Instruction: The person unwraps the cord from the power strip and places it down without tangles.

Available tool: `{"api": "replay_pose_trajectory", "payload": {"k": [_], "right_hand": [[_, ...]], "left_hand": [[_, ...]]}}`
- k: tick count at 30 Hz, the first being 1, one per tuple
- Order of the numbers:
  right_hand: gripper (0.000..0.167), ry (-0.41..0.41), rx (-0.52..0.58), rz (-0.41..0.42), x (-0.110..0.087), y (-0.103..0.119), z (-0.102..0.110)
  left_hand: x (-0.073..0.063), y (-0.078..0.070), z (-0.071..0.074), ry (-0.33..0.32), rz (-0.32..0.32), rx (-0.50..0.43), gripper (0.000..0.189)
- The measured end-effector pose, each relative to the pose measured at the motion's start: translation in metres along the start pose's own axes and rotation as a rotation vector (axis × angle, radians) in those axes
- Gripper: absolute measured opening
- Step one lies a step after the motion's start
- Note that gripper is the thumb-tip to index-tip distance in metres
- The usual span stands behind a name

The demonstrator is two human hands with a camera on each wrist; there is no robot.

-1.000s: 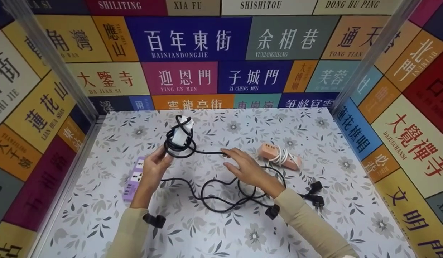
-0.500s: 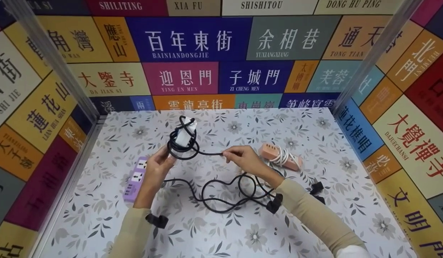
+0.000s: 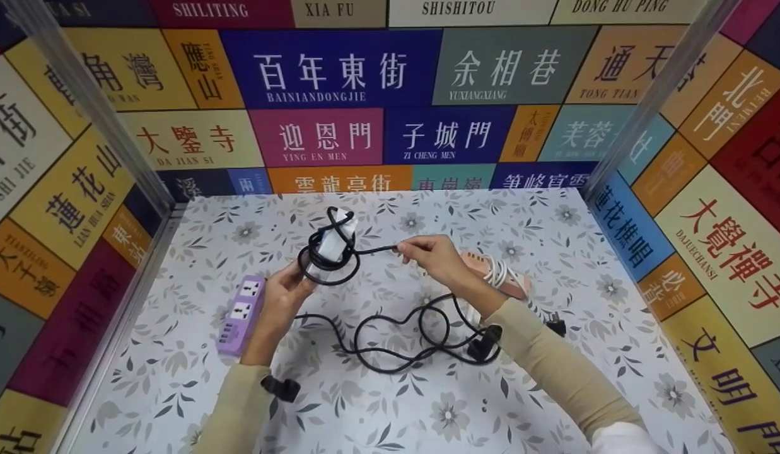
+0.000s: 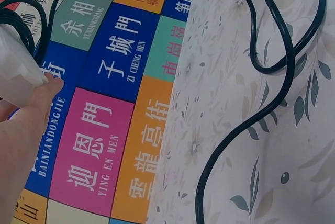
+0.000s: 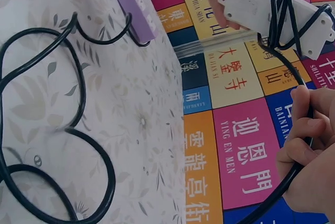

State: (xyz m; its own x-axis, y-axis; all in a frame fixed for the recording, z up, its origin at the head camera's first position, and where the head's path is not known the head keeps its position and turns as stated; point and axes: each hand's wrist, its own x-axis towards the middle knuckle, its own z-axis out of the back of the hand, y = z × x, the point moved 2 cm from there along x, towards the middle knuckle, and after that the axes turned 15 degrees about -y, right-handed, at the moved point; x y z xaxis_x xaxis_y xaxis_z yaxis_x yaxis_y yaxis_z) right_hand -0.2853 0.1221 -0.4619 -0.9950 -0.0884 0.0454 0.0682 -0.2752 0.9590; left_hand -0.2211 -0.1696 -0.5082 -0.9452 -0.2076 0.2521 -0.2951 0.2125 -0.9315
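Observation:
My left hand [image 3: 282,299] holds a white power strip [image 3: 337,244] above the table; its flat casing shows in the right wrist view. Black cord [image 5: 282,14] is wrapped in several turns around the strip, with loose loops hanging by my left fingers. From there the cord runs rightward, taut, to my right hand [image 3: 437,260], which grips it between thumb and curled fingers. In the right wrist view the cord [image 5: 272,198] passes through the right hand and out below it. More black cord [image 3: 390,371] lies in loose loops on the table beneath.
A purple power strip [image 3: 231,342] lies at left, partly behind my left forearm. A pink power strip [image 3: 518,287] wound with white cord [image 3: 494,272] lies at right, partly behind my right hand. A black plug [image 3: 557,325] sits beside the right sleeve. Printed panels [image 3: 326,135] surround the table.
My left hand and the white strip have shifted slightly right. My right hand's fingers, more spread a second ago, have closed on the cord, and the hand has risen, lifting the cord.

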Motion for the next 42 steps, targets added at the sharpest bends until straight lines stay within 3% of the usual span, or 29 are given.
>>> {"api": "replay_pose_trajectory", "payload": {"k": [6,14,21,29,37,42], "right_hand": [[0.029,-0.058,0.018,0.005,0.002,0.014,0.001],[0.027,-0.121,-0.018,0.039,0.011,0.021,0.0],[0.028,-0.15,-0.031,0.056,0.016,0.028,0.001],[0.026,-0.201,0.04,0.066,0.018,0.047,0.008],[0.026,-0.182,0.146,0.111,0.009,0.063,0.017],[0.02,-0.113,0.211,0.265,0.002,0.068,0.027]], "left_hand": [[-0.001,0.001,-0.005,0.003,-0.003,0.014,0.054],[-0.003,0.002,-0.008,0.025,0.002,-0.028,0.062],[-0.004,0.0,-0.011,0.086,-0.015,-0.023,0.06],[-0.007,0.004,-0.018,0.21,0.006,0.076,0.055],[-0.008,0.008,-0.017,0.165,0.03,0.124,0.056],[-0.007,0.008,-0.014,0.097,0.023,0.155,0.056]]}}
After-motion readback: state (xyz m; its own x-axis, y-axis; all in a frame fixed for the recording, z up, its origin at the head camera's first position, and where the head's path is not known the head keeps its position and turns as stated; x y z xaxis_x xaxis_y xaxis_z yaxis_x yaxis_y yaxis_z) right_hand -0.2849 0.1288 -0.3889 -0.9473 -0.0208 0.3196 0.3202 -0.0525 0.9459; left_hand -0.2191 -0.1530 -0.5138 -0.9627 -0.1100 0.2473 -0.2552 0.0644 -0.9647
